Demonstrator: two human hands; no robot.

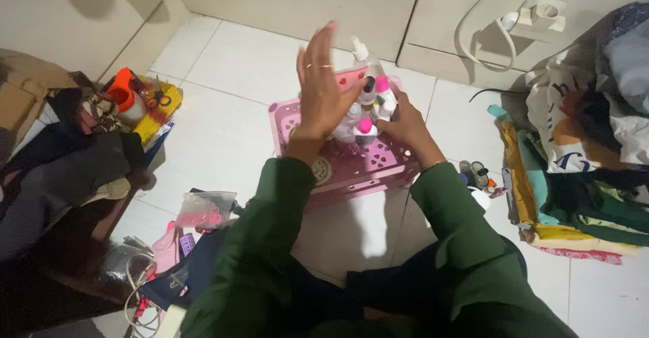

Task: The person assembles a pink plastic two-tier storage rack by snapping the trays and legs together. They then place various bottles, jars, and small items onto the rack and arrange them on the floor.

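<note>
- My left hand (pixel 323 84) is raised above the pink basket (pixel 351 165), fingers straight and spread, palm turned toward the bottles; it grips nothing, and I see two thin rings on its fingers.
- My right hand (pixel 405 125) reaches into the basket from the right side and curls in among the cluster of small bottles (pixel 368 111); whether it actually clasps one I cannot tell, because the bottles and my left hand cover its fingers.
- The bottles stand upright, packed close in the far half of the basket; several have pink caps, one has a dark cap, and a taller white spray bottle (pixel 359 51) rises at the back.
- The basket sits on the white tiled floor (pixel 223 128), near the wall, directly before my knees; its near half shows bare heart-shaped cut-outs.
- Both my arms wear dark green sleeves (pixel 270 230).
- Along the floor's left edge lie dark clothes and a yellow box with an orange item (pixel 125 88).
- A small clear bag of pink things (pixel 203 209) lies near my left elbow.
- A heap of folded clothes (pixel 581 176) fills the right edge, with a white power strip (pixel 541 13) near the far wall.
</note>
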